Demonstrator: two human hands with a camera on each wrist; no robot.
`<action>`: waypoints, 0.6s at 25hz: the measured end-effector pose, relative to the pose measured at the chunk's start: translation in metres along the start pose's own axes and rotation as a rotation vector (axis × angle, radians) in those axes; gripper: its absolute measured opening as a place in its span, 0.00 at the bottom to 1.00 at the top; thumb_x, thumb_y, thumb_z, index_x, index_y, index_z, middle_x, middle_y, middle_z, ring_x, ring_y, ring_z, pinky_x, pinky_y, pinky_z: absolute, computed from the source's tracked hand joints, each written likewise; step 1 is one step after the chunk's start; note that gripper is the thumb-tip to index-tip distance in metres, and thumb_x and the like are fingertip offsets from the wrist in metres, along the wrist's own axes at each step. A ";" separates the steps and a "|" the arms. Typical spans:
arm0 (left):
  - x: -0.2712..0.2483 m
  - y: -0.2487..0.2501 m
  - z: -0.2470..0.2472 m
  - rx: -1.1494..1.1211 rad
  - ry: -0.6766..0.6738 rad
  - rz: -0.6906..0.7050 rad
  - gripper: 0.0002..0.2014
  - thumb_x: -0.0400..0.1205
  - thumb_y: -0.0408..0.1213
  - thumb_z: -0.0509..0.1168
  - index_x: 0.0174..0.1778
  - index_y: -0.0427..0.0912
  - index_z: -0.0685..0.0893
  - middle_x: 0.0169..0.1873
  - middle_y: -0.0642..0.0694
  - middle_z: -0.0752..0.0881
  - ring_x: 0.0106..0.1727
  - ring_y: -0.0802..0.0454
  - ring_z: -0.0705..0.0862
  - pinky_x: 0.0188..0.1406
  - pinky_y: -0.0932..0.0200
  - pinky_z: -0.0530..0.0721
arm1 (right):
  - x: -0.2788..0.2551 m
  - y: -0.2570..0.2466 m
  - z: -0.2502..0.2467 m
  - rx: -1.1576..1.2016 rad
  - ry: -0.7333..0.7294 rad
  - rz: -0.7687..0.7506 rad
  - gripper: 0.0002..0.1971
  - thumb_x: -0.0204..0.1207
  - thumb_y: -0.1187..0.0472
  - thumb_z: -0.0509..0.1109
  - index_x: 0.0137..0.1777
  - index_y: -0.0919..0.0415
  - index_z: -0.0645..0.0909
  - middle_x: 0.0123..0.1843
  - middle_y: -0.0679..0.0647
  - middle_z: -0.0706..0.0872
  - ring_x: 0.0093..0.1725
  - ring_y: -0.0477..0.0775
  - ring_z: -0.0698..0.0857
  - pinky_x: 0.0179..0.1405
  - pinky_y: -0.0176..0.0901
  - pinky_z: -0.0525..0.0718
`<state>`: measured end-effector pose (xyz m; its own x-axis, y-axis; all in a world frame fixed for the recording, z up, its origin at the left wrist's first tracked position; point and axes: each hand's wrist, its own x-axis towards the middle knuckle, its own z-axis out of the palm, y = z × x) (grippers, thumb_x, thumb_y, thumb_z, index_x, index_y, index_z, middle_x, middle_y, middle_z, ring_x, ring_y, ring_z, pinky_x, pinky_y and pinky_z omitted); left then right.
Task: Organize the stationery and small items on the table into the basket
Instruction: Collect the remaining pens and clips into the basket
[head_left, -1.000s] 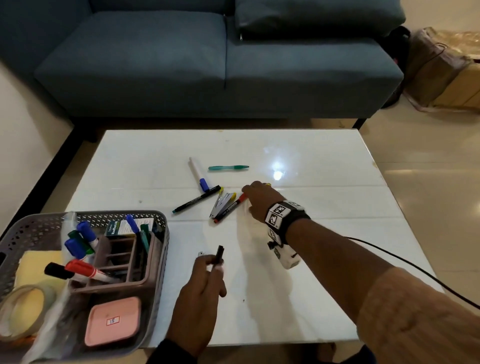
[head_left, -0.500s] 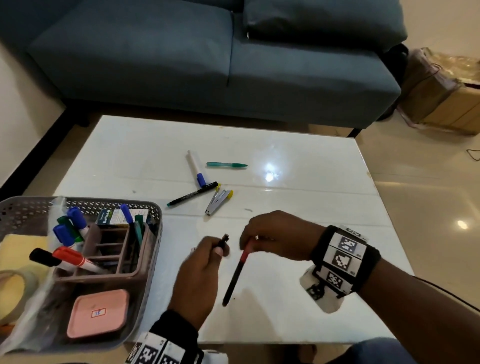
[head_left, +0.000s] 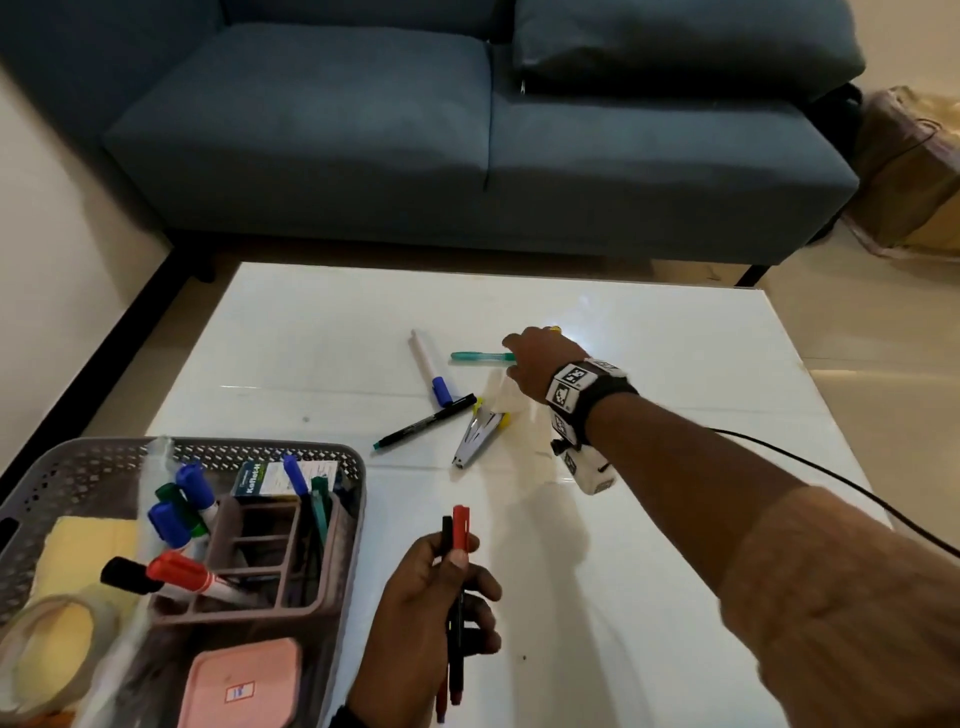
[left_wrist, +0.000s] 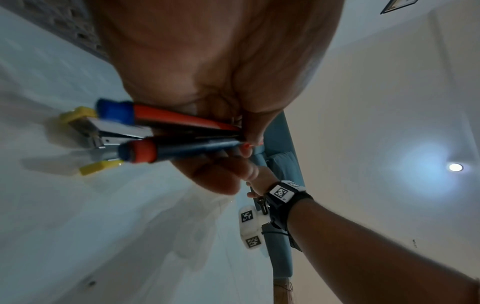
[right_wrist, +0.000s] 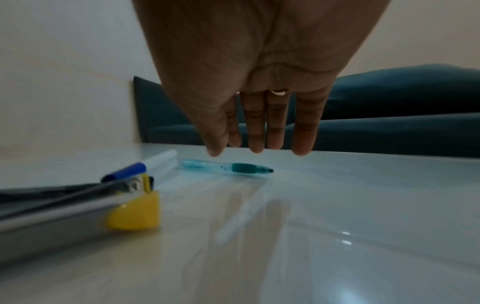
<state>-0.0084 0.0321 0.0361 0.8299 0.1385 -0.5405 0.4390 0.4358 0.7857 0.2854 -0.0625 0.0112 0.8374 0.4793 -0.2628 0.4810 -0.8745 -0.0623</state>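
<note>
The right hand (head_left: 535, 364) reached out over the white table (head_left: 675, 519) toward the teal pen (head_left: 480, 356), which lay flat at about twelve o'clock from the stapler (head_left: 480, 431) and well apart from the basket (head_left: 218, 452) at the near left. In my judgement the step in hand was picking up that pen, and it would go best if the fingers came down across the barrel near its middle and pinched from both sides, since a thin round pen on a glossy top would likely roll or skid if nudged end-on.

From the right wrist view the fingers (right_wrist: 255, 123) hung straight and slightly spread just above the pen, touching nothing that I could see (the hand was released, holding nothing).

The left hand (head_left: 436, 613) waited near the basket's three o'clock side, clenched around a red pen (head_left: 460, 582) and a black pen (head_left: 447, 535) held upright together. A black marker (head_left: 423, 422) and a blue-capped marker (head_left: 430, 371) lay beside the stapler, not yet gathered.
</note>
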 end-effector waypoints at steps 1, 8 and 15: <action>0.003 0.000 -0.002 0.002 -0.009 -0.009 0.09 0.89 0.32 0.56 0.59 0.35 0.80 0.35 0.36 0.87 0.26 0.48 0.79 0.25 0.53 0.82 | 0.008 0.000 0.005 -0.038 -0.017 0.002 0.16 0.82 0.55 0.63 0.67 0.57 0.75 0.61 0.58 0.81 0.61 0.63 0.80 0.55 0.56 0.84; 0.010 0.000 -0.004 -0.033 0.066 0.043 0.11 0.89 0.32 0.56 0.61 0.40 0.82 0.33 0.40 0.84 0.21 0.56 0.65 0.17 0.64 0.62 | -0.020 0.009 0.018 -0.069 -0.025 0.101 0.10 0.80 0.61 0.62 0.57 0.62 0.79 0.49 0.57 0.85 0.39 0.60 0.82 0.35 0.46 0.80; 0.016 -0.012 -0.006 -0.056 0.026 0.011 0.10 0.89 0.30 0.56 0.60 0.35 0.81 0.32 0.36 0.85 0.19 0.51 0.70 0.16 0.62 0.70 | 0.019 0.027 0.016 0.177 0.143 0.368 0.17 0.80 0.55 0.67 0.64 0.63 0.73 0.60 0.61 0.82 0.59 0.65 0.83 0.48 0.52 0.80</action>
<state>-0.0028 0.0345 0.0164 0.8253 0.1663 -0.5397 0.4090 0.4829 0.7743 0.3099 -0.0784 -0.0111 0.9782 0.1276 -0.1635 0.1020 -0.9824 -0.1566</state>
